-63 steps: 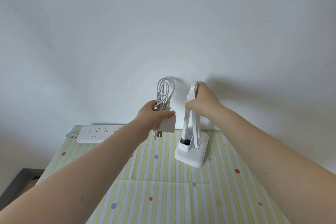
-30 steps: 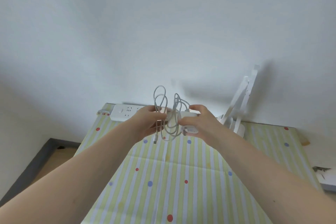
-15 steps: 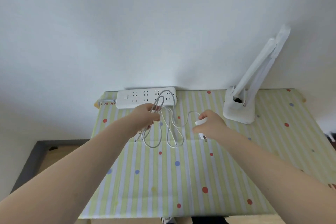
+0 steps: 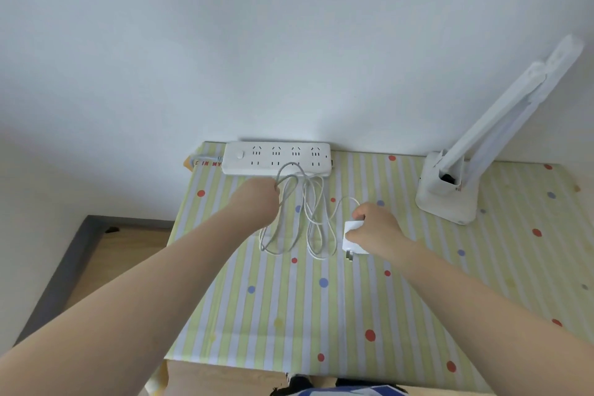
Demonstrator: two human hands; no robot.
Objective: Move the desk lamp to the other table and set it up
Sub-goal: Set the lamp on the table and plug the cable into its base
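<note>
The white desk lamp (image 4: 450,190) stands folded at the table's far right, its arm leaning up and right towards the wall. Its white cable (image 4: 313,222) hangs in loose loops over the middle of the table. My left hand (image 4: 257,202) grips the upper loops of the cable. My right hand (image 4: 376,228) holds the white power adapter (image 4: 352,236), whose prongs point toward me. A white power strip (image 4: 276,159) lies along the wall behind my left hand.
The table (image 4: 321,315) wears a yellow and white striped cloth with coloured dots. The white wall runs close behind it. Left of the table is a drop to a wooden floor (image 4: 96,267) with a dark skirting edge.
The right hand let go of the standing lamp and took the adapter from the bundle. Both hands have since moved apart, letting the cable loosen into loops over the table.
</note>
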